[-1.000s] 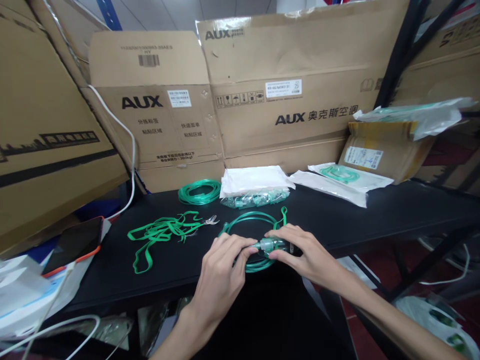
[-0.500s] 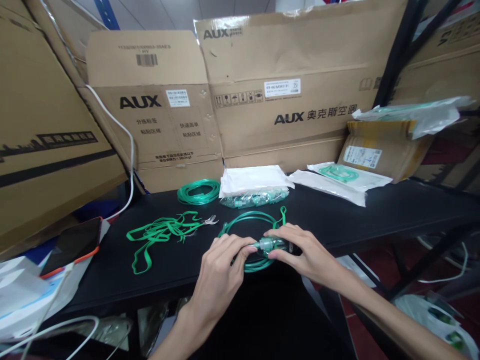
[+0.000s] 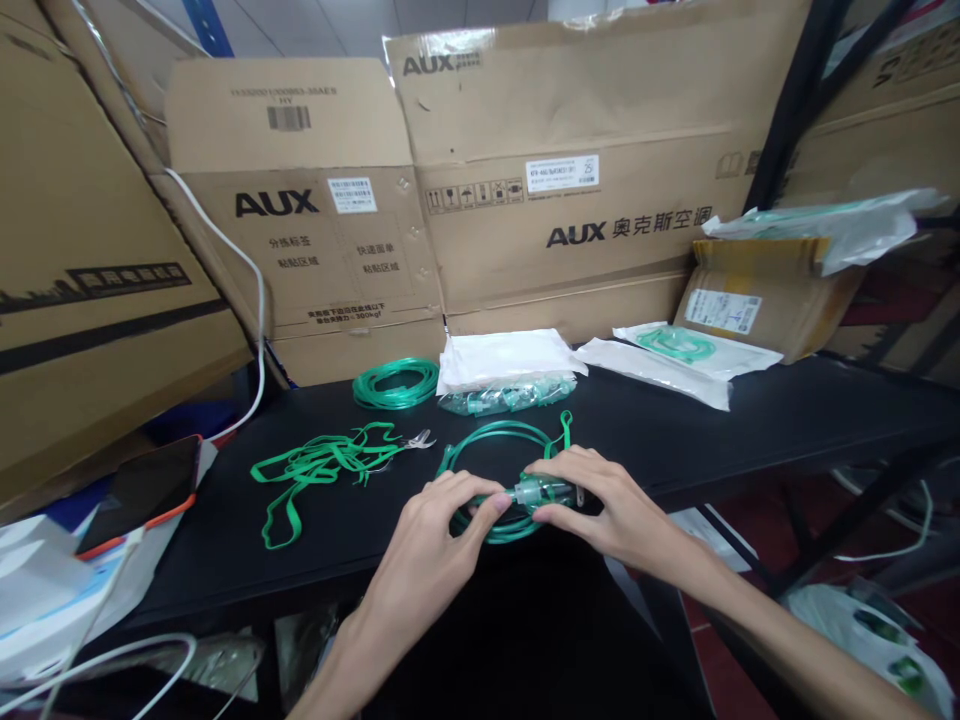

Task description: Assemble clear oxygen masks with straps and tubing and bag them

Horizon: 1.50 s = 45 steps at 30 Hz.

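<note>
Near the front edge of the table, my right hand grips a clear green oxygen mask, its fingers partly covering it. A pale connector sticks out of the mask toward the left. My left hand pinches the end of the green tubing right beside that connector; the fingers hide part of the joint. The rest of the green tubing lies coiled on the table behind and under both hands. A green elastic strap stands up from the mask behind my right fingers.
Left lie a heap of green straps with metal nose clips. Behind are another tubing coil, a white-backed pack and packaged masks. Cardboard boxes wall the back. A phone sits at far left.
My left hand has shifted slightly, its thumb now lying higher along the tubing end by the connector. My right hand and the mask have hardly moved.
</note>
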Tool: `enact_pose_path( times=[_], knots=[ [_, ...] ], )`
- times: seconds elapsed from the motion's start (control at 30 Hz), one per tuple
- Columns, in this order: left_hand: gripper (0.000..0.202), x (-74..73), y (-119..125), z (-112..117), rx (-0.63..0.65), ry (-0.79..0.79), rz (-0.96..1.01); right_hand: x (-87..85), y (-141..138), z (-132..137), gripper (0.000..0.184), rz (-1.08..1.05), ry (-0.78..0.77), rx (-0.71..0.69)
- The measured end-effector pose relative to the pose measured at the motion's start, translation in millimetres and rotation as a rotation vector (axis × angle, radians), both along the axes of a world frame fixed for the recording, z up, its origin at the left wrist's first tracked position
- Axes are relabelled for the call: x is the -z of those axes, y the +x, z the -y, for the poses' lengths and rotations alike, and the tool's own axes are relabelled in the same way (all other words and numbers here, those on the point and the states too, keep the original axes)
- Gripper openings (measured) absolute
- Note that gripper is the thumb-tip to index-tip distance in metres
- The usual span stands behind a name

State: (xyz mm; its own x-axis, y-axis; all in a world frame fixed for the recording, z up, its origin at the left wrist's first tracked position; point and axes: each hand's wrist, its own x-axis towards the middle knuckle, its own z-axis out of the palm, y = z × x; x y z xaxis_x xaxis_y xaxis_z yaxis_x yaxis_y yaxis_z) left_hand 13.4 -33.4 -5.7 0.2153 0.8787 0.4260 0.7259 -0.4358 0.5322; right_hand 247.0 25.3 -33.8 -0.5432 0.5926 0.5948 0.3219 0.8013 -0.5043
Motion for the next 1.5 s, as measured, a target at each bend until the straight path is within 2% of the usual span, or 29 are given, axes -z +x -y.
enact_pose_path(
  times=[0.27, 0.57, 1.17, 1.5],
  knots=[
    [0.018, 1.5, 4.9, -2.1, -0.012, -0.051, 0.025, -0.9, 1.4, -0.9, 0.032, -0.003, -0.007, -0.011],
    [0.014, 2.3, 5.1, -2.6, 0.016, -0.036, 0.031, 0.1, 1.4, -2.6, 0.031, -0.008, 0.0, -0.017],
    [0.009, 2.0, -0.9, -1.5, 0.05, 0.136, -0.025, -1.5, 0.7, -0.5, 0.029, 0.019, -0.033, 0.003],
    [0.006, 6.3, 4.2, -1.1, 0.055, 0.195, -0.02, -2.6, 1.9, -1.1, 0.029, 0.023, -0.041, -0.01]
  ],
)
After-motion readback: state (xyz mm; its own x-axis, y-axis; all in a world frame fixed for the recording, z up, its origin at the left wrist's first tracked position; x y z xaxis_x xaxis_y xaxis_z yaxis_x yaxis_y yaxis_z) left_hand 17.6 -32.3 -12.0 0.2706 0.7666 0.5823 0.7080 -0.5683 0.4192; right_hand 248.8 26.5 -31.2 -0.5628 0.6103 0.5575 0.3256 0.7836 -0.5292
